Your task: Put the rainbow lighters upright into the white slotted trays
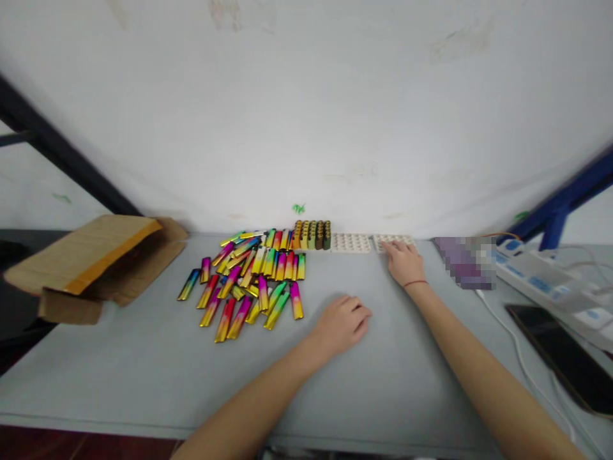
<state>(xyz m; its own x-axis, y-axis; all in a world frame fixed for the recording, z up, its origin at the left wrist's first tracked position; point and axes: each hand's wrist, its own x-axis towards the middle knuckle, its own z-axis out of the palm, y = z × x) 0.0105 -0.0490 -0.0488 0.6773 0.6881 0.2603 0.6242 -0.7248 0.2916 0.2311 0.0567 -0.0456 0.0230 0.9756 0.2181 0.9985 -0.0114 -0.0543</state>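
Note:
My right hand reaches to the back of the table, its fingers at the front edge of a white tray with rows of small holes. A second white tray lies just left of that one, against the wall. Loosely curled, my left hand rests on the table with nothing visible in it; its fingertips are partly hidden. Left of it lies a loose heap of shiny rainbow-coloured lighters. Several more stand upright in a tight block beside the second tray.
An opened cardboard box lies at the left. On the right are a partly blurred purple item, a white power strip with cables, and a black phone. Blue and black frame bars flank the grey table.

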